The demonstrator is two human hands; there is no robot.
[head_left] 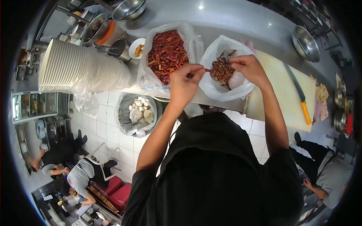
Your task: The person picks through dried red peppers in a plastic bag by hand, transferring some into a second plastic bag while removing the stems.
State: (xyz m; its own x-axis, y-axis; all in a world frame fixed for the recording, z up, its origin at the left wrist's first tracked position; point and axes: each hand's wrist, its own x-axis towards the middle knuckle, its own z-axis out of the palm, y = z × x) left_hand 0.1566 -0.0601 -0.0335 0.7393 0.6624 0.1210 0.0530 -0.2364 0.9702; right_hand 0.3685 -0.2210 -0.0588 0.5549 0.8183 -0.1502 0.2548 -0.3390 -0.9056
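Observation:
Between thumb and fingertips my left hand (pixel 184 83) pinches a dark red dried chili (pixel 207 70), at the left rim of a white plastic bag (pixel 212 90). Inside that bag lie chili stems and scraps (pixel 222 71). My right hand (pixel 249 68) is over the bag's right side, its fingers bent together above the scraps; whatever they hold is too small to make out. Left of this bag, a second clear plastic bag (pixel 143 75) is full of whole dried red chilies (pixel 167 52).
A cutting board (pixel 279 98) with a yellow-handled knife (pixel 301 98) lies right. Stacked white containers (pixel 71 67) and a small bowl (pixel 136 48) stand left. Below the counter edge is a lined bin (pixel 124 122). Several people are further back, both sides.

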